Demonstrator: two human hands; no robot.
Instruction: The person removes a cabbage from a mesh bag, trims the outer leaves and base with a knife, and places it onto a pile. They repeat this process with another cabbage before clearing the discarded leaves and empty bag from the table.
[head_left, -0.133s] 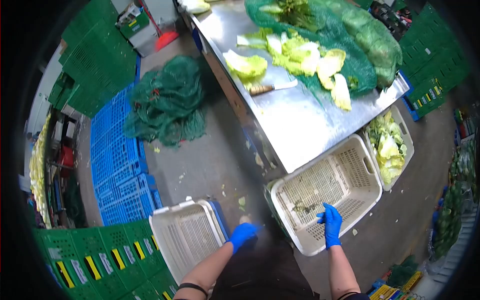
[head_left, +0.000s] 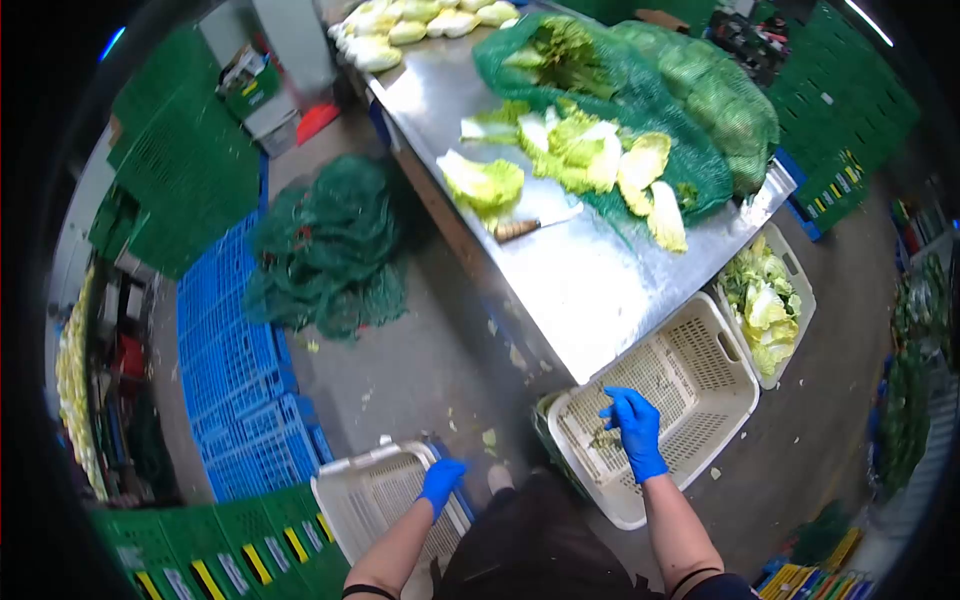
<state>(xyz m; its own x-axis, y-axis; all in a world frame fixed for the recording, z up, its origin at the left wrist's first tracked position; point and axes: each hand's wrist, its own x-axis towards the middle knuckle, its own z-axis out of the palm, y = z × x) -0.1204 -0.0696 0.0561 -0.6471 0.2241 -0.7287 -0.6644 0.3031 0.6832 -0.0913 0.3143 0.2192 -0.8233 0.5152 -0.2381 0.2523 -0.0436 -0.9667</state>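
Observation:
My left hand (head_left: 440, 482), in a blue glove, is over the right rim of a white crate (head_left: 345, 466) at lower left; its fingers are too blurred to read. My right hand (head_left: 634, 430), also gloved in blue, hangs above a second white crate (head_left: 735, 400) with small green scraps inside, its fingers apart and nothing held. Beyond it stands a steel table (head_left: 590, 285). On that table lie cabbage leaves (head_left: 580, 150), a knife (head_left: 518, 230) with a wooden handle, green net bags (head_left: 700, 100) holding heads, and pale trimmed heads (head_left: 407, 30).
A crate of leaf trimmings (head_left: 765, 310) stands right of the table. At left are blue pallets (head_left: 225, 350), a heap of green netting (head_left: 325, 245) on the floor and green crates (head_left: 240, 540). Leaf scraps dot the floor (head_left: 390, 380).
The view has tilted up, showing more pale heads at the table's far end. My left hand has moved left to the crate's rim; my right hand has shifted slightly left and up.

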